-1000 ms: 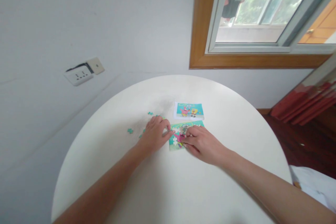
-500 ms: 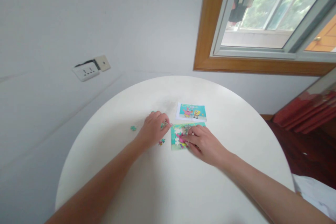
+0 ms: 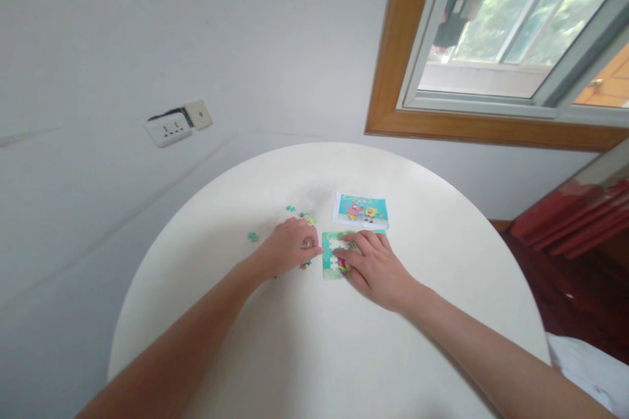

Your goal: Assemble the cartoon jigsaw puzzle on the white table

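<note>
A jigsaw puzzle [image 3: 327,267] lies flat on the white table, with white gaps in its left and middle parts. Over its right part rests my right hand [image 3: 377,268], fingers spread and tips touching the picture near the pink figure; it covers much of that side. To the left, my left hand [image 3: 291,245] is low over the table. Its fingers are curled, its thumb stands apart with the tip at the puzzle's left edge, and no held thing shows. Loose puzzle pieces lie around it: one teal piece [image 3: 253,236], another small piece [image 3: 291,208], and colourful ones [image 3: 308,218] partly hidden.
Behind the puzzle lies a picture card [image 3: 363,209] with the cartoon scene. The round white table [image 3: 324,353] stands against a wall with a socket [image 3: 170,129]. A wood-framed window [image 3: 457,124] is at the upper right, red curtain [image 3: 572,216] below it.
My left hand has dropped slightly nearer, uncovering pieces behind it. The right fingers have spread and shifted a little over the puzzle. The view has turned slightly.
</note>
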{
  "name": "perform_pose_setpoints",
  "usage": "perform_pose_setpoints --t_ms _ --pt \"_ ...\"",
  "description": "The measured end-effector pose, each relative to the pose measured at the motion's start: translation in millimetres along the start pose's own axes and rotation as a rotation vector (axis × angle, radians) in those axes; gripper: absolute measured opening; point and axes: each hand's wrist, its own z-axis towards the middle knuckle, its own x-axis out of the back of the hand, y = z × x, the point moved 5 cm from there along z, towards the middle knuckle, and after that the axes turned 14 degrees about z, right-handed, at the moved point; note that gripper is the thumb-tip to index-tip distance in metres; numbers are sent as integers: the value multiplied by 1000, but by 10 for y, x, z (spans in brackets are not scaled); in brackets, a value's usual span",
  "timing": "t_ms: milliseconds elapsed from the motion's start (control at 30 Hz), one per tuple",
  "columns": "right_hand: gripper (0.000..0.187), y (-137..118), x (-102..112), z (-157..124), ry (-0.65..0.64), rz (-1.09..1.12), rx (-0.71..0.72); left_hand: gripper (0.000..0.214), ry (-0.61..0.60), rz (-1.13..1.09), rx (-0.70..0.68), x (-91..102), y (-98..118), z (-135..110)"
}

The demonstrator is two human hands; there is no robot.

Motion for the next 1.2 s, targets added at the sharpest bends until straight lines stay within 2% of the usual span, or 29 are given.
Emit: perform_pose_setpoints --t_ms 267,867,1067,1200 --pt "33 17 -39 6 -7 -16 -14 18 -45 7 3 -68 44 29" --pt "31 -14 -69 27 24 -14 15 16 -49 -3 17 -101 50 31" --pt "37 123 96 16 152 26 -53 18 -23 11 -8 -73 49 33" --pt "38 252 186 -26 135 38 -62 18 32 6 -20 -47 69 41"
